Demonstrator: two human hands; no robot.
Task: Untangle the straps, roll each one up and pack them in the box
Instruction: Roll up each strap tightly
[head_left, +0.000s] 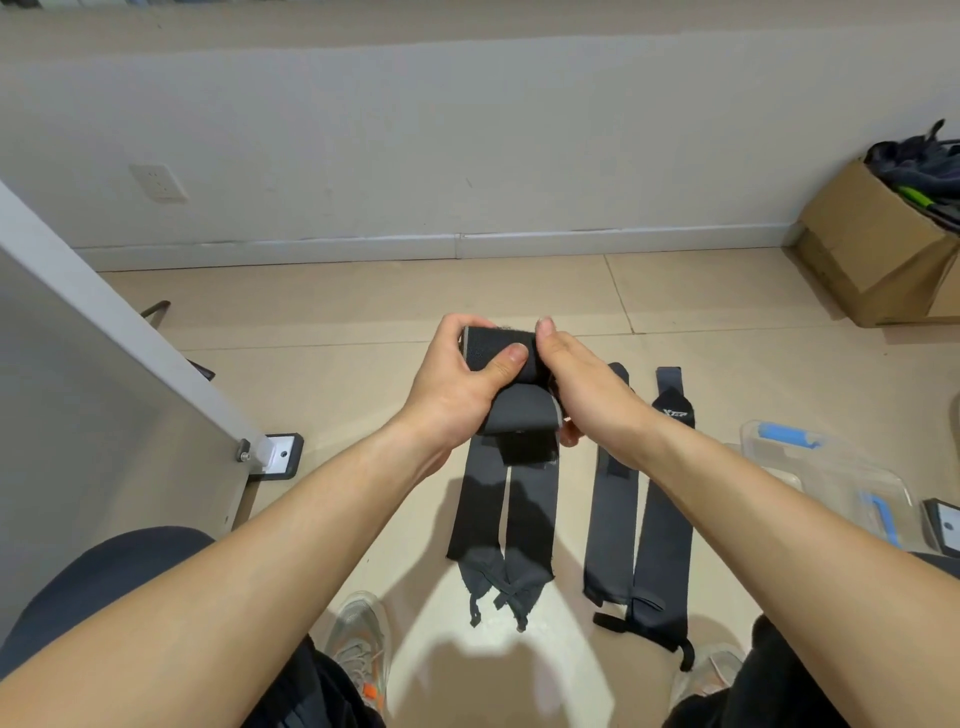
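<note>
Straps are already untangled: four lie flat and side by side on the floor (363, 312), one pair (475, 514) directly below the hands and another pair (665, 530) just to its right. A fifth is held up above them as a roll (498, 353), so rolling looks like the step in hand. The left hand (457, 384) grips the roll from its left end, thumb pressed across the front. The right hand (592, 395) holds the other end with curled fingers, thumb up at the top edge. A loose tail (522, 415) curves down from the roll; whether the black patch under it belongs to this strap or to one on the floor I cannot tell. The next move probably calls for winding the tail in tightly, keeping the edges level, and pressing the end down so the roll stays closed. Then it goes to the clear box (841, 467), which sits on the floor to the right, well apart from the hands; nothing rolled shows in it yet.
</note>
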